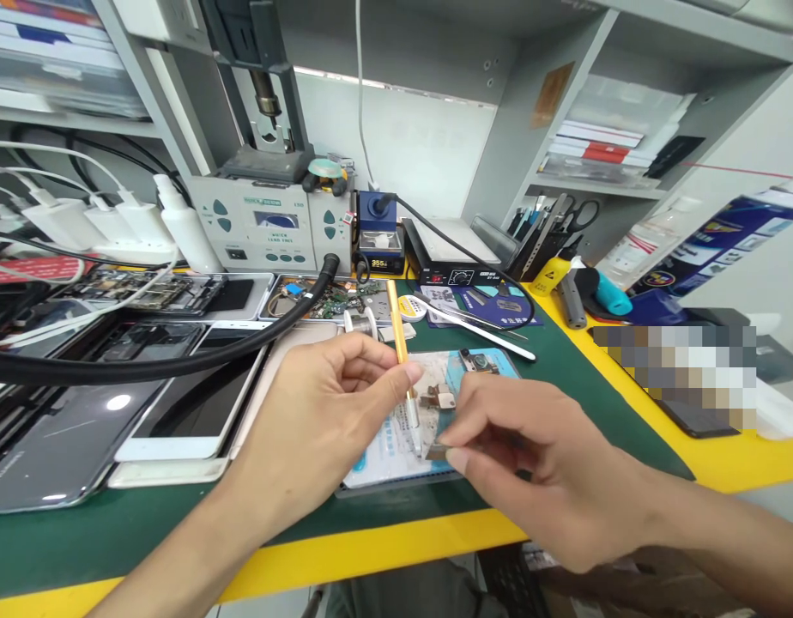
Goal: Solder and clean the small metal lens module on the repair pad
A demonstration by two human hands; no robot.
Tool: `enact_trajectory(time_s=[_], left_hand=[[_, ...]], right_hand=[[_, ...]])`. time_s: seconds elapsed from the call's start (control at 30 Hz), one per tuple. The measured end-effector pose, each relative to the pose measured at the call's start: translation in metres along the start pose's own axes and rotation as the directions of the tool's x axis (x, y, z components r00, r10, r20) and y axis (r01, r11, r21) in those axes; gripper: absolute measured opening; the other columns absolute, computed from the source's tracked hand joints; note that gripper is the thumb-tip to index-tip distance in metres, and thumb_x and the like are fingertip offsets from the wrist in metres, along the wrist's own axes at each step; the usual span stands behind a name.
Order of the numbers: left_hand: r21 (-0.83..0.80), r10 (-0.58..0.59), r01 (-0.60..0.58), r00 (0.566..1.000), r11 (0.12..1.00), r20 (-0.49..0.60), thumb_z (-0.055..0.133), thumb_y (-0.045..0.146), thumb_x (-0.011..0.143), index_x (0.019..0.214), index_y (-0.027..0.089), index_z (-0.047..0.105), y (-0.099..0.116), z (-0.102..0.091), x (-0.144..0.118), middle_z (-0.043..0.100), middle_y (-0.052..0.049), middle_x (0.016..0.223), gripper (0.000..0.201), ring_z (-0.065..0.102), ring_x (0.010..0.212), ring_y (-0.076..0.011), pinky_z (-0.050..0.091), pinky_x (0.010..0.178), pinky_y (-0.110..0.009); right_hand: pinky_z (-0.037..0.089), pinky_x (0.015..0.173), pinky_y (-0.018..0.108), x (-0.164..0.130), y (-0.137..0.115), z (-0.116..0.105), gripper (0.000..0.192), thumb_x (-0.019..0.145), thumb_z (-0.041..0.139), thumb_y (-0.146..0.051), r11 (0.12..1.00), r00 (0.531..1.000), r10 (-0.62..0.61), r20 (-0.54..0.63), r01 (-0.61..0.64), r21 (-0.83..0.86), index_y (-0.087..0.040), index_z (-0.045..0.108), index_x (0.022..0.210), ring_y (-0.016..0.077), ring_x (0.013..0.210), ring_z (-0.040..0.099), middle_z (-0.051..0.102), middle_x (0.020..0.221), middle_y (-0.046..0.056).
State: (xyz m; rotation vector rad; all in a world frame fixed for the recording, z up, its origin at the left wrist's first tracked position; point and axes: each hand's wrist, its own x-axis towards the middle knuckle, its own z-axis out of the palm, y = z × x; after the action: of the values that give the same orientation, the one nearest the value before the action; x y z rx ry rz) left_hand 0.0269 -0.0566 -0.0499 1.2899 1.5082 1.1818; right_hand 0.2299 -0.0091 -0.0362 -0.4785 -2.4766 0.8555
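My left hand [345, 403] pinches a slim yellow-handled tool [396, 322] between thumb and fingers. Its silver lower end [413, 416] points down; whether the tip is a brush or a blade I cannot make out. Close by on the right, my right hand [538, 455] is closed in a pinch on a small dark flat piece [438, 451], which sits near the tool's tip. Both hands are over a printed blue and white mat [377, 463]. A small brown and silver part [438, 396] lies on it between the hands, and a camera-like module [479, 362] rests farther back.
Phones [178, 403] and circuit boards [351, 296] cover the left side. A black hose [178, 371] crosses over them from the soldering station [274, 225]. Behind the mat lies a white stick-like tool [480, 330]. A dark phone [699, 412] lies at right on the yellow edge [634, 403].
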Motion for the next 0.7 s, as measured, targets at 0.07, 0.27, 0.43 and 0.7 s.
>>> enact_trajectory(time_s=[0.07,0.27,0.43,0.7], left_hand=[[-0.007,0.008,-0.008,1.000,1.000,0.022,0.071,0.047,0.083,0.089,0.022,0.070,0.0007,-0.0003,-0.0004,0.074,-0.001,0.083,0.026,0.067,0.073,-0.0147,0.047,0.051,-0.018],[-0.031,0.013,-0.010,0.994,0.999,0.108,0.069,0.038,0.085,0.083,0.020,0.070,0.0071,-0.0019,-0.0009,0.074,0.001,0.076,0.018,0.060,0.061,-0.0105,0.042,0.048,-0.017],[0.015,0.034,-0.036,0.991,0.999,0.129,0.066,0.043,0.088,0.089,0.021,0.071,0.0054,-0.0046,-0.0022,0.073,0.000,0.076,0.022,0.067,0.072,-0.0152,0.041,0.049,-0.019],[0.028,0.055,-0.061,0.983,0.998,0.176,0.062,0.041,0.091,0.093,0.023,0.070,0.0037,-0.0035,0.0004,0.073,0.003,0.080,0.020,0.067,0.072,-0.0132,0.042,0.053,-0.020]], right_hand=[[0.033,0.048,0.023,-0.0006,0.0013,-0.0011,0.014,0.079,0.057,-0.001,0.997,0.998,0.068,0.005,-0.068,0.027,-0.015,0.060,0.082,0.0091,0.054,0.042,0.052,0.069,-0.002],[0.034,0.047,0.022,0.0008,-0.0003,-0.0032,0.013,0.080,0.058,-0.002,0.987,0.987,0.156,0.046,-0.158,0.038,-0.014,0.064,0.082,0.0080,0.053,0.042,0.055,0.070,-0.002],[0.036,0.049,0.021,0.0008,-0.0011,-0.0028,0.015,0.080,0.060,-0.001,0.987,0.986,0.155,0.058,-0.157,0.027,-0.015,0.066,0.083,0.0079,0.054,0.044,0.057,0.071,-0.002],[0.035,0.052,0.022,0.0027,0.0030,-0.0016,0.013,0.083,0.061,-0.004,0.994,0.992,0.105,0.071,-0.104,-0.021,-0.014,0.069,0.086,0.0081,0.055,0.045,0.055,0.069,-0.002]])
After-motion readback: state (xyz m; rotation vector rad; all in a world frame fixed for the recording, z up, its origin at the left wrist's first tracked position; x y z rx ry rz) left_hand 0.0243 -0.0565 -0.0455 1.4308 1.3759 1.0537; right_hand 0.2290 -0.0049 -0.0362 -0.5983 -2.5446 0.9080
